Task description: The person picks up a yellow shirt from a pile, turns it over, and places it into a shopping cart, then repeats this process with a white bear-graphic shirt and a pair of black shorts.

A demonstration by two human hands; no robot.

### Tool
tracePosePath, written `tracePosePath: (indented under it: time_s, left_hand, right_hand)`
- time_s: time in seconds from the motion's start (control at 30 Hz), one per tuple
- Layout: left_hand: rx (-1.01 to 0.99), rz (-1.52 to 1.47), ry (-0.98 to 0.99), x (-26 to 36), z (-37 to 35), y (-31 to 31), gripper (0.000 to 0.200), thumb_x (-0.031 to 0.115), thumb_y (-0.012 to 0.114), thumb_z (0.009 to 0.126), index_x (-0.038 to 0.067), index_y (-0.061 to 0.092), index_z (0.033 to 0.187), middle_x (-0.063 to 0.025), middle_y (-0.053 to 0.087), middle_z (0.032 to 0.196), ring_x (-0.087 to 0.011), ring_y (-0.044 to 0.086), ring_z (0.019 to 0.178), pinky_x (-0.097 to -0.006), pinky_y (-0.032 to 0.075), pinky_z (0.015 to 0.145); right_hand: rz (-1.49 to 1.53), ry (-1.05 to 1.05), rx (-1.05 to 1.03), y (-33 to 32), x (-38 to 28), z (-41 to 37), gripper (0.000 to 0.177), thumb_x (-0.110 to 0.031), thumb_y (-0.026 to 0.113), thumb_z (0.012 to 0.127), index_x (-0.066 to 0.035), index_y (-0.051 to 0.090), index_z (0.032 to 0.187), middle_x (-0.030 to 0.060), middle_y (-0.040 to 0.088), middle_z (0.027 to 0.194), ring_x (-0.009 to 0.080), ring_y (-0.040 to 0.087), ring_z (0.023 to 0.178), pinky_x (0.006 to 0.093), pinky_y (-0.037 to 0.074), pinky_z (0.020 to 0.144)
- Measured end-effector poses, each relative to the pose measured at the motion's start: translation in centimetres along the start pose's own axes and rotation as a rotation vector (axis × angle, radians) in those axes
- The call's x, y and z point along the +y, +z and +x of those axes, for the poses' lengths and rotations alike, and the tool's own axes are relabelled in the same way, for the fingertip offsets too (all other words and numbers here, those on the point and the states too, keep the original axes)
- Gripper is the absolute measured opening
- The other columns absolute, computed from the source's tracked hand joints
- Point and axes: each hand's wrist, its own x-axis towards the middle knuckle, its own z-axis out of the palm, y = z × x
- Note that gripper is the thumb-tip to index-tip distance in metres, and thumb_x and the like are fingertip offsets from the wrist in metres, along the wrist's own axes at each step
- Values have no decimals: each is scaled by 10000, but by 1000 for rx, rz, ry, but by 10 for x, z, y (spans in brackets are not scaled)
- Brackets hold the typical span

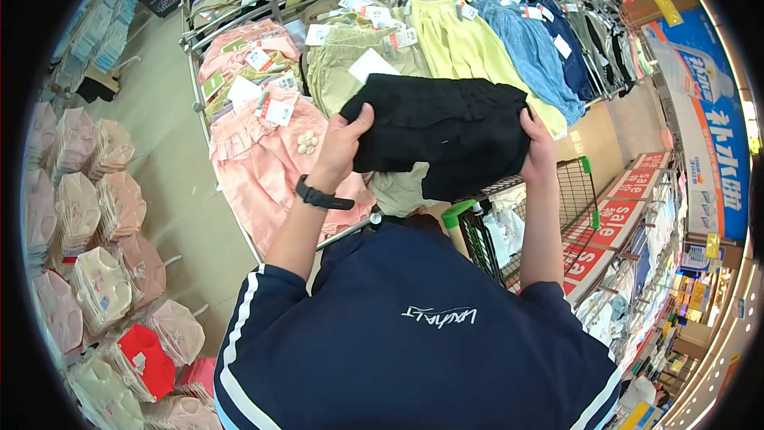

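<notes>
Both ends of the black garment [442, 123] are gripped, left hand [350, 134] and right hand [537, 142], over the rack's [347, 234] near side — a slack right grip could drop it toward the cart [595, 219].

Head view, single: worn on the person's head, facing forward and steeply down. Near range: navy shirt [414, 358], close below, filling lower frame. Middle range: left hand [342, 142] and right hand [539, 147], at arm's reach, just above centre. Farther: displayed garments [458, 40], upper frame. Field: very wide, edges curved, corners dark.
</notes>
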Motion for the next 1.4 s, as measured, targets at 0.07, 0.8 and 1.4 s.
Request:
tracePosePath:
  time_s: [0.07, 0.8, 1.4]
  left_hand:
    - [-10, 62, 107, 12, -5, 10, 383, 246, 552, 961, -38, 540, 1217, -104, 623, 1157, -172, 613, 1013, -294, 491, 897]
    - [66, 213, 138, -12, -55, 74, 257, 58, 570, 934, -44, 573, 1169, -48, 642, 1042, -87, 573, 933, -229, 468, 830]
    - [161, 97, 65, 29, -41, 37, 263, 138, 551, 957, -25, 578, 1161, -70, 641, 1058, -137, 604, 958, -276, 483, 865]
  right_hand:
    - [-16, -44, 43, 7, 2, -5, 344, -129, 468, 980, 29, 457, 1286, 137, 576, 1225, 221, 589, 1088, 340, 475, 951]
    - [-795, -346, -396, 31, 68, -68, 167, 46, 581, 732, -10, 697, 838, 157, 647, 1135, 295, 567, 1161, 402, 421, 987]
    - [-132, -70, -11, 35, 42, -39, 248, -175, 591, 913, 11, 619, 1074, 64, 662, 981, 148, 636, 847, 292, 509, 765]
